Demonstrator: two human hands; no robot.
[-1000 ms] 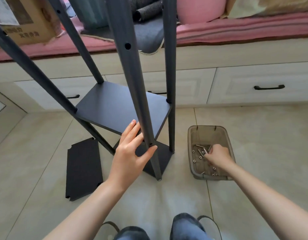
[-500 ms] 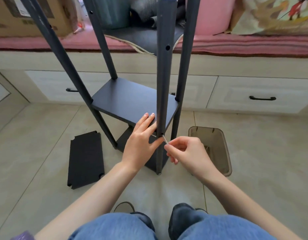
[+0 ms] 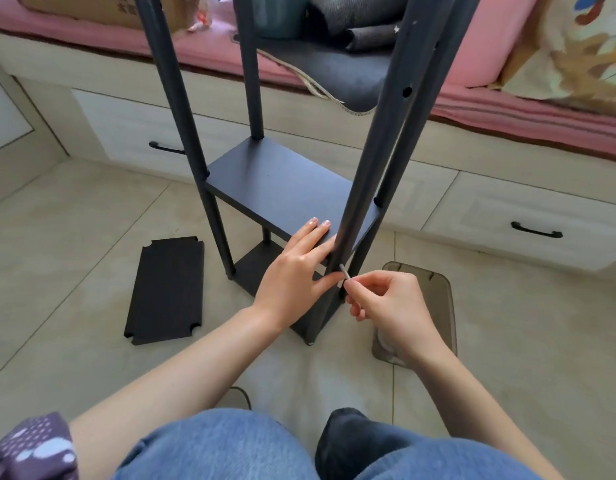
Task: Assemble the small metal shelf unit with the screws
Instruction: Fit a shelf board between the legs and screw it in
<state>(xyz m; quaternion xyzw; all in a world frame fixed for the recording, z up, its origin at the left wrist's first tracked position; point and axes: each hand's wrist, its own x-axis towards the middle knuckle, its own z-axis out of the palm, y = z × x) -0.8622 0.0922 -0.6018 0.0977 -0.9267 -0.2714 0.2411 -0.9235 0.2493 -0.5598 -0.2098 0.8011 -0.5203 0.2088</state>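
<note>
Shelf unit [image 3: 285, 188], dark grey metal with four slim posts and two fitted shelves, stands on the tiled floor [image 3: 74, 237]. Left hand [image 3: 292, 271] rests flat-fingered against the near post. Right hand [image 3: 389, 303] pinches a silver screw [image 3: 344, 272] at that post.

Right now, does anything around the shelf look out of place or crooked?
One loose shelf panel lies flat on the floor left of the shelf unit, not yet fitted. Otherwise nothing stands out: the right hand pinches a screw at the front post, and the left hand steadies it.
</note>
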